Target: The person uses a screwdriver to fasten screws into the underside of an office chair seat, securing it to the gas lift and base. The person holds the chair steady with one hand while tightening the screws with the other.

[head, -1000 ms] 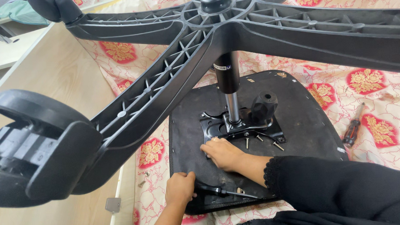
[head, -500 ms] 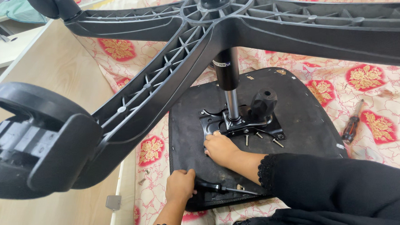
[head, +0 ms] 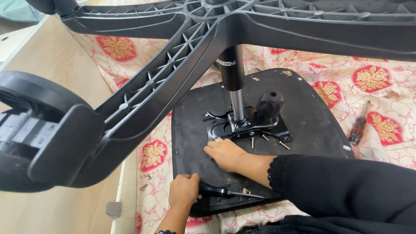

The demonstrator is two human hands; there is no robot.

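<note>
A black chair seat (head: 311, 122) lies upside down on a flowered bedsheet. A black metal plate (head: 217, 126) sits on it, with a gas cylinder (head: 233, 78) rising to the star base (head: 178, 71). My right hand (head: 226, 153) rests flat on the seat underside, fingertips at the plate's near corner. My left hand (head: 183, 190) grips a black-handled screwdriver (head: 220, 192) at the seat's near edge, its shaft pointing right. Loose screws (head: 265, 139) lie beside the plate.
A large caster (head: 35, 134) on one base arm hangs close to the camera at left. A red-handled screwdriver (head: 358, 129) lies on the sheet (head: 380, 105) at right. A few screws (head: 146, 179) lie left of the seat. A wooden bed frame (head: 48, 217) runs along the left.
My right hand has edged slightly left toward the plate's corner. My left hand keeps its grip on the screwdriver, almost still.
</note>
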